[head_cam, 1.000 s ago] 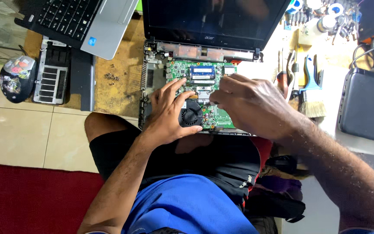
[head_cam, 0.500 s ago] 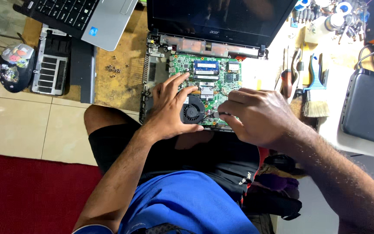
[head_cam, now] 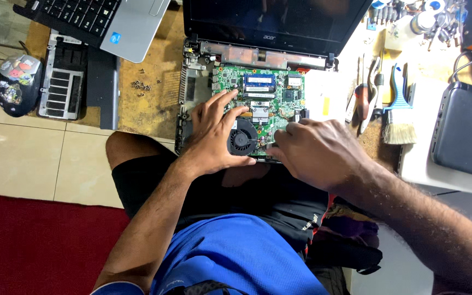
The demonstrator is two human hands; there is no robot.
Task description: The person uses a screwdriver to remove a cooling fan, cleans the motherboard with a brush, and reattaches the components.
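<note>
Across the top centre of the frame a black opened laptop with its keyboard cover removed (head_cam: 258, 49) lies on the brown worn worktop (head_cam: 148, 109), its dark screen toward the upper edge. Inside its base sits the green rectangular circuit board (head_cam: 263, 95), with a round black cooling fan (head_cam: 242, 137) at the board's lower left. At the right edge lies a dark closed laptop (head_cam: 465, 131) on a white surface. In the upper left, a silver open laptop with black keys (head_cam: 99, 19) overlaps a grey ribbed laptop base panel (head_cam: 64, 82).

The left hand (head_cam: 214, 134) lies flat on the board beside the fan, grip spread, fingers fanned wide. The right hand (head_cam: 318, 150) rests on the board's lower right edge, fingers curled down; what its grip pinches cannot be told.

A pale-bristled brush with a blue handle (head_cam: 399, 112) lies right of the board.
</note>
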